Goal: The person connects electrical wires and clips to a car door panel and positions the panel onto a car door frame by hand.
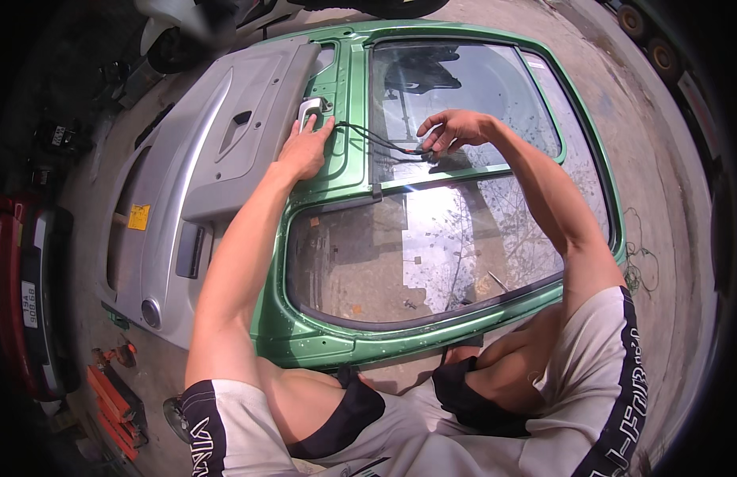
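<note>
A green vehicle door point(356, 79) lies flat in front of me, with its glass to the right and a grey trim panel point(253, 87) covering the left part. My left hand point(303, 153) rests at the panel's edge, fingers spread, next to a silver inner handle point(310, 106). From the green frame by those fingertips runs a black cable point(375, 137). Its far end, with a dark connector, is pinched in the fingers of my right hand point(457, 132), above the upper window glass point(495, 95). My fingers partly hide the connector.
The lower window glass point(352, 262) lies nearest my legs. A yellow sticker point(139, 216) marks the panel's left side. On the floor at lower left is an orange metal tool point(112, 405); a red car part point(22, 294) stands farther left. Green cord point(640, 266) lies at right.
</note>
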The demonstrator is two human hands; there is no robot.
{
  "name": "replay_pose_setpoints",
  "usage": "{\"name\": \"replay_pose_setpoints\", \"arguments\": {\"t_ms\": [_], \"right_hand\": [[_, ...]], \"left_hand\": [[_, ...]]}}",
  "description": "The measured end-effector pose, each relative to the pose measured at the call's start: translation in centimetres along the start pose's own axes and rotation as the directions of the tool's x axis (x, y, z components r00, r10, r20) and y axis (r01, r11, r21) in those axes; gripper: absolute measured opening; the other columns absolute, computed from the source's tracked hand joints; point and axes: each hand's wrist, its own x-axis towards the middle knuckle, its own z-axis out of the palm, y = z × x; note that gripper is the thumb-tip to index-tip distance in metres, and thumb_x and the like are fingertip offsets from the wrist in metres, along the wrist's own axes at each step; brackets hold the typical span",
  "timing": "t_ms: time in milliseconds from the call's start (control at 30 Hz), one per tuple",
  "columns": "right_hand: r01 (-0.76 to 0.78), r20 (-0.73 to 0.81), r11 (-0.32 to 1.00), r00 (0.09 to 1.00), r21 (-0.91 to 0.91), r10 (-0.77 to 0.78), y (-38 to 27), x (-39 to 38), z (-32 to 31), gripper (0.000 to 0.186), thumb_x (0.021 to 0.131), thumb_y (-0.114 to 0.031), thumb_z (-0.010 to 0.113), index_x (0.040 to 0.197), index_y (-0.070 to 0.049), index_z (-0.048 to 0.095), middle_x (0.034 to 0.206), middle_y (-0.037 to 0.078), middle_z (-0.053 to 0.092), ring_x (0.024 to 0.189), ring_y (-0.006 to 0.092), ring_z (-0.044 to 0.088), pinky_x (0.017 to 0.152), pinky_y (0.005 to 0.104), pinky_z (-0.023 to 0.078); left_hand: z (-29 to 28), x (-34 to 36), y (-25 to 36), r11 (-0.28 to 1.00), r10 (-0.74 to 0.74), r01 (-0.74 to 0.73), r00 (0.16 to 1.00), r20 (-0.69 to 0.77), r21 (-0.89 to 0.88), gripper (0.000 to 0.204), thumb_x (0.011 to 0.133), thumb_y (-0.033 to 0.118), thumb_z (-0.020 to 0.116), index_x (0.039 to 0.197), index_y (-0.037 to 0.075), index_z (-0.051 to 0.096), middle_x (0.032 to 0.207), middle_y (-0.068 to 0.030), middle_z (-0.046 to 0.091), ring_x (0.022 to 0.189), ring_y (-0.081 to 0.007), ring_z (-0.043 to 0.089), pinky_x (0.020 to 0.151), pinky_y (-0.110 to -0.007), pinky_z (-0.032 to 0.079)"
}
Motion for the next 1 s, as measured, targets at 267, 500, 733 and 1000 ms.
{"name": "replay_pose_setpoints", "arguments": {"t_ms": [267,500,733,1000], "right_hand": [[0.023,-0.171,0.690,0.962,-0.724,-0.211,-3.1,2.6,6.0,0.066,0.075,-0.062,0.082,0.106,-0.004,0.073,0.094,0.013,0.073,0.093,0.0273,0.069,0.077,0.0384,0.053],[0.056,-0.231,0.479,0.824,-0.876,-0.518,-3.8,5.9,9.1,0.037,0.089,-0.031,0.077,0.102,0.002,0.067,0.090,0.016,0.074,0.086,0.0334,0.073,0.078,0.0438,0.057],[0.082,-0.095,0.996,0.992,-0.028,-0.084,-4.1,5.0,5.1,0.014,0.100,-0.018,0.065,0.095,-0.005,0.063,0.083,0.007,0.070,0.068,0.0158,0.068,0.060,0.0290,0.055],[0.012,-0.093,1.000,0.996,0.006,-0.011,-3.0,4.8,4.3,0.022,0.099,-0.026,0.070,0.097,-0.004,0.064,0.082,0.006,0.062,0.076,0.0159,0.067,0.064,0.0311,0.057]], "left_hand": [[0.4,1.4,-2.3,0.972,-0.001,-0.021,0.996,-0.092,-0.234,0.081,0.083,-0.012,0.042,0.160,0.007,0.027,0.153,-0.0180,0.049,0.151,-0.0348,0.032,0.128,-0.048,0.017],[-0.6,1.1,-3.4,0.866,-0.141,-0.040,0.937,-0.320,-0.498,0.049,0.095,-0.003,0.044,0.142,0.004,0.055,0.131,-0.0183,0.067,0.121,-0.0390,0.064,0.105,-0.042,0.049],[-2.2,-0.9,-1.7,0.297,-0.268,0.163,0.960,0.082,-0.941,0.030,0.106,0.009,0.048,0.129,-0.007,0.060,0.113,-0.0163,0.070,0.093,-0.0186,0.068,0.085,-0.032,0.057],[0.9,-0.2,4.3,0.138,-0.111,0.289,0.955,0.276,-0.947,0.040,0.103,0.008,0.053,0.139,-0.009,0.050,0.124,-0.0200,0.065,0.091,-0.0224,0.071,0.084,-0.032,0.060]]}}
